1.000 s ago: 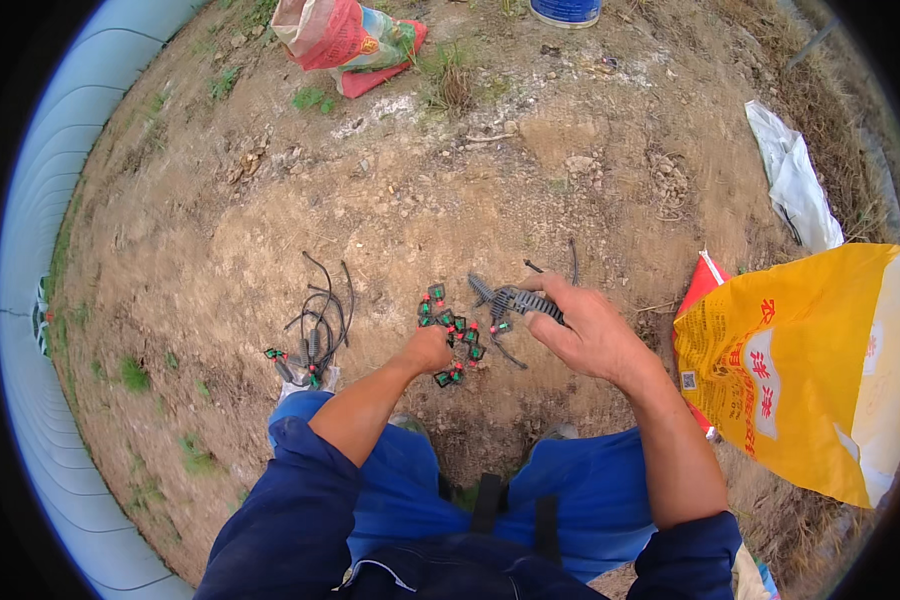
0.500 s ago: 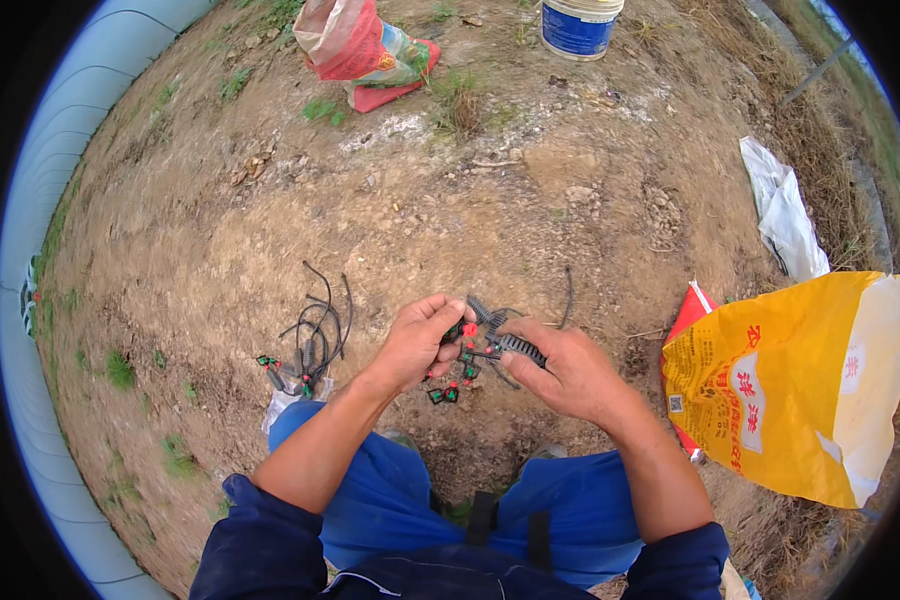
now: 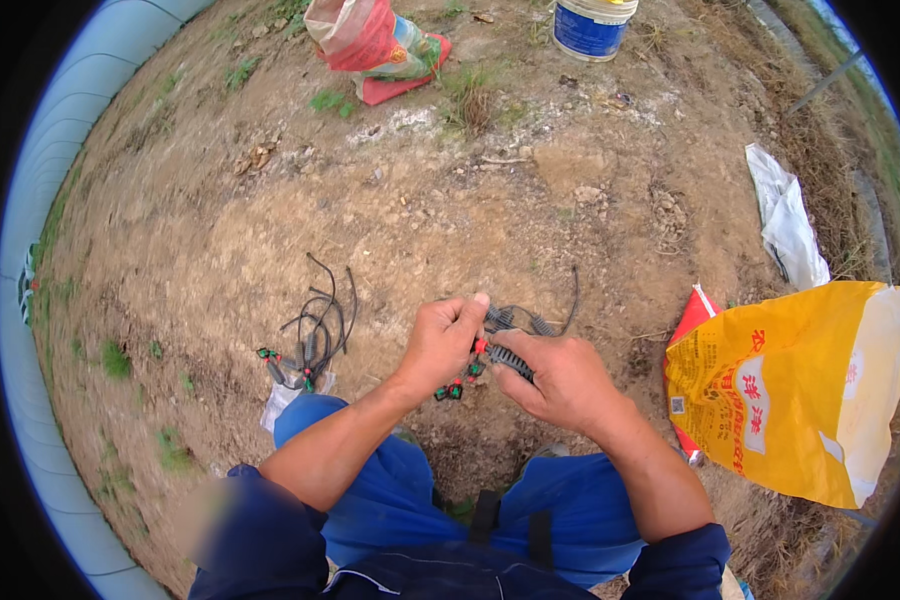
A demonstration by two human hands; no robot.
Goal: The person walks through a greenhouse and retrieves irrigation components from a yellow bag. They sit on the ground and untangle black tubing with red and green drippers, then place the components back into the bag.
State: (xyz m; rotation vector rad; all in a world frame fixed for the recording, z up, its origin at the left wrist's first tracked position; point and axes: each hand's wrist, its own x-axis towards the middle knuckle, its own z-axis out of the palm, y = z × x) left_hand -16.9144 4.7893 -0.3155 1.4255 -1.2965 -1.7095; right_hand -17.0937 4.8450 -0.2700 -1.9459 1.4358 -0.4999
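Note:
My right hand (image 3: 560,378) is closed round a ribbed dark-grey cylinder (image 3: 510,367), which points up and to the left. At its tip a small red fitting (image 3: 481,346) shows against the fingers of my left hand (image 3: 444,342). Those fingers are pinched together and cover most of what they hold. Beyond my hands, thin black tubing (image 3: 574,300) and more ribbed grey pieces (image 3: 542,325) hang or lie; which, I cannot tell. Below my hands are small green, black and red sprinkler heads (image 3: 455,390).
Left of my knees, a tangle of black tubes (image 3: 315,325) with ribbed pieces lies by a clear plastic bag (image 3: 281,404). A yellow sack (image 3: 710,400) lies on the right, a white sheet (image 3: 785,215) beyond it. A red-and-white sack (image 3: 360,40) and blue-and-white bucket (image 3: 588,32) stand ahead.
My hands have drawn closer together, bringing the red fitting to the tip of the ribbed cylinder. My left hand has turned and now hides the dark part that showed in its fingers.

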